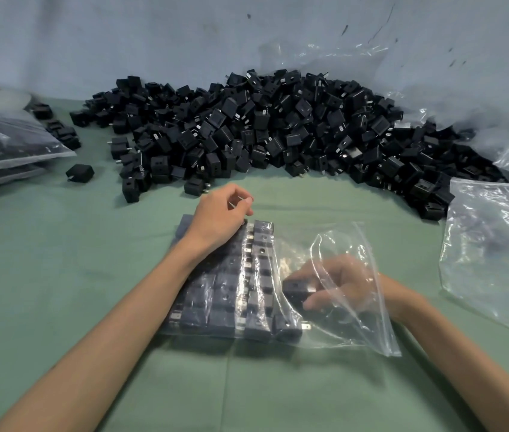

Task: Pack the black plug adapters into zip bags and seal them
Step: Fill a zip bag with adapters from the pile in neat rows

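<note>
A clear zip bag [353, 319] lies on the green table in front of me, its mouth open to the right. Neat rows of black plug adapters [225, 294] fill its left part. My left hand [219, 218] rests on the bag's far left end, fingers curled, thumb and forefinger pinched together near the bag's far edge. My right hand [337, 283] is inside the bag through its mouth and holds a black adapter [297, 289] against the last row. A large heap of loose black adapters [265, 129] lies behind.
Filled sealed bags [3, 141] are stacked at the far left, with a few stray adapters [80, 172] nearby. A pile of empty clear bags [496, 251] lies at the right. A big crumpled plastic sheet [434, 88] leans on the wall behind the heap.
</note>
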{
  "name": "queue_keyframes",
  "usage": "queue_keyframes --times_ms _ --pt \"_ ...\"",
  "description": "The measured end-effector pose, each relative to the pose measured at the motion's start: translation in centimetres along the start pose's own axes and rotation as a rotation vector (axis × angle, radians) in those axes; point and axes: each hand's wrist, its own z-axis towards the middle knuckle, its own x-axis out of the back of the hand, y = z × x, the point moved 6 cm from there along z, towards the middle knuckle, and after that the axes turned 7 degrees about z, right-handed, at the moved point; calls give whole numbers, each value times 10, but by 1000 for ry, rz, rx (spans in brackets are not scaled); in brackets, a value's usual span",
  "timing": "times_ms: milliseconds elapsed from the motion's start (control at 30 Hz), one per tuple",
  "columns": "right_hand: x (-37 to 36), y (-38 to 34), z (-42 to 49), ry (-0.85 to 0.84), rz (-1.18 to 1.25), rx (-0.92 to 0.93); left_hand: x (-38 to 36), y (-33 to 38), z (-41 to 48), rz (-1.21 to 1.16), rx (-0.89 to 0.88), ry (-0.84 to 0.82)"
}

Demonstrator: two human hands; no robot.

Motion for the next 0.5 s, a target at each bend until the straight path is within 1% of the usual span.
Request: queue_keyframes --times_ms 67,200,267,300,400,500 --pt "-5 2 1 -32 28 17 0 0 0 -1 3 -5" --pt "-11 7 0 -124 91 -15 -1 2 -1 12 1 -13" --pt "-14 8 1 -167 135 11 -2 2 -1 20 4 -16" --pt "-13 8 1 -153 153 26 -2 2 -1 24 4 -17" --pt "-4 17 5 -23 252 25 -2 2 -1 43 -5 -22" --pt "0 35 8 -18 194 63 -2 2 -1 39 -12 -27"
